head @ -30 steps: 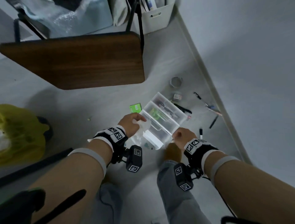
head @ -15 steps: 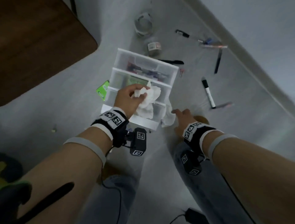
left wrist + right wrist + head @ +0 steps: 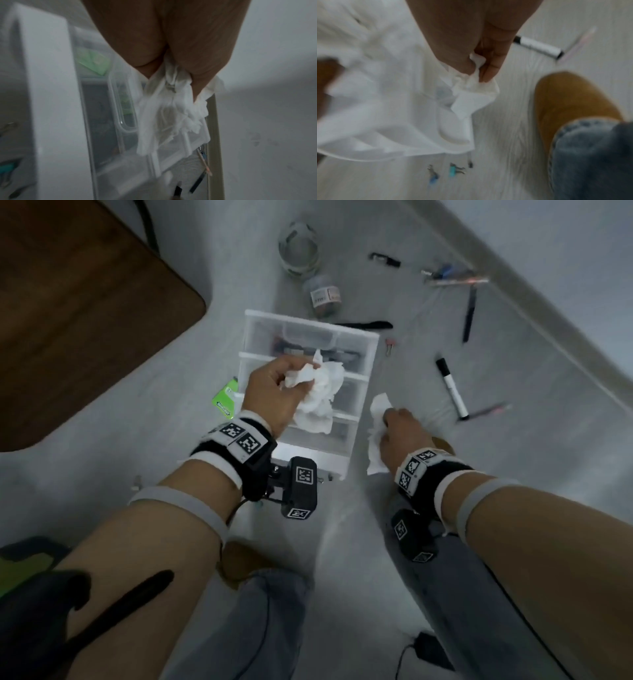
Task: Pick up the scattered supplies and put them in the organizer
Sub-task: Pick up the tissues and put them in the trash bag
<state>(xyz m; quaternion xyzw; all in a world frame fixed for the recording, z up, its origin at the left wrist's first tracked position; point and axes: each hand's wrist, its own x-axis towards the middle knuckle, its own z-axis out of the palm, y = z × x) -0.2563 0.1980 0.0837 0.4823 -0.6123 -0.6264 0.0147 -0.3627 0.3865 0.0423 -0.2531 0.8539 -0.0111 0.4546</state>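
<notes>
Left hand (image 3: 274,395) gripped crumpled tissue (image 3: 318,395) over organizer (image 3: 359,350), centre of floor. Right hand (image 3: 400,433) pinched second tissue (image 3: 376,412) beside its right edge. Marker (image 3: 452,386), pens (image 3: 469,316) lay scattered right. Best: drop tissues, gather pens together.

Place: an office or study room.
Evidence: pale floor (image 3: 342,559); pens (image 3: 468,318), a marker (image 3: 452,388) and tape roll (image 3: 298,248) beside the drawer organizer (image 3: 308,330); wooden surface (image 3: 68,320) left of it.

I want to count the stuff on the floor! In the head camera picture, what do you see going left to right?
Green packet → left hand holding a tissue → organizer → right hand → white marker → black pen.
</notes>
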